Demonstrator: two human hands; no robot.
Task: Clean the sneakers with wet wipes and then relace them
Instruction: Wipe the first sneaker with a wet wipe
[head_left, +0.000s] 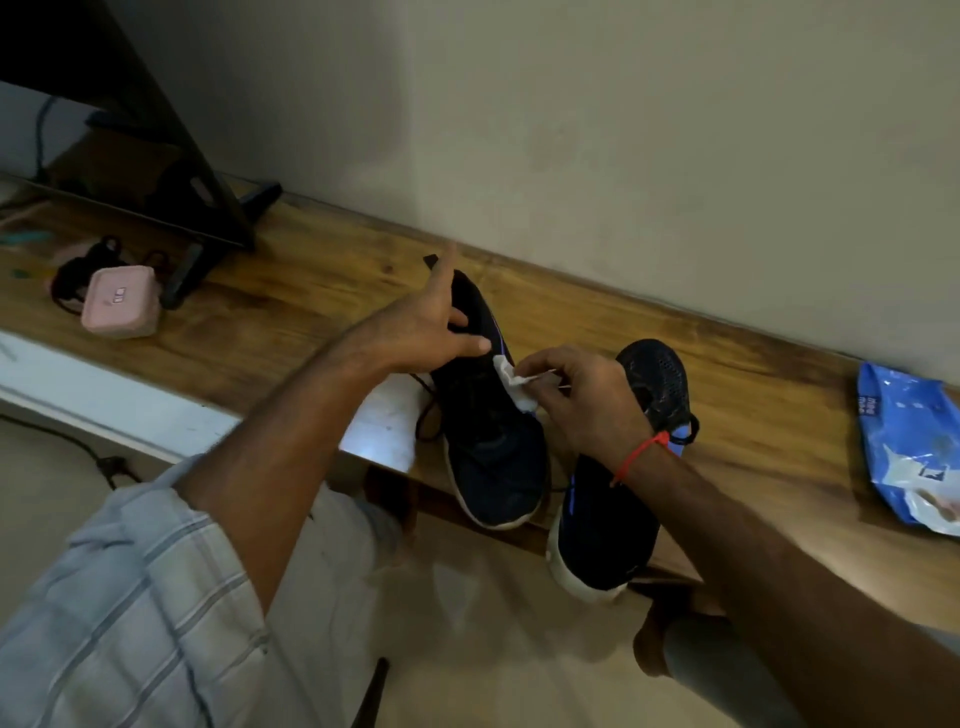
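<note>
Two dark navy sneakers lie on a long wooden desk that runs against a pale wall. The left sneaker sits with its toe overhanging the desk's near edge, its black lace trailing loose onto a white sheet just beside it. The left hand steadies this shoe at the heel end, thumb and lower fingers pressed on the upper, the index finger pointing up and away. The right hand, a red thread at its wrist, pinches a crumpled white wet wipe between thumb and curled fingers and holds it against the shoe's side, near the blue stripe. The right sneaker lies partly under that wrist, its white-soled end also past the near edge.

At the desk's right, well apart from the shoes, lies a blue wet-wipe pack, with bare wood between. To the left stand a small pink case and the black foot of a screen stand; bare wood also separates these from the left sneaker.
</note>
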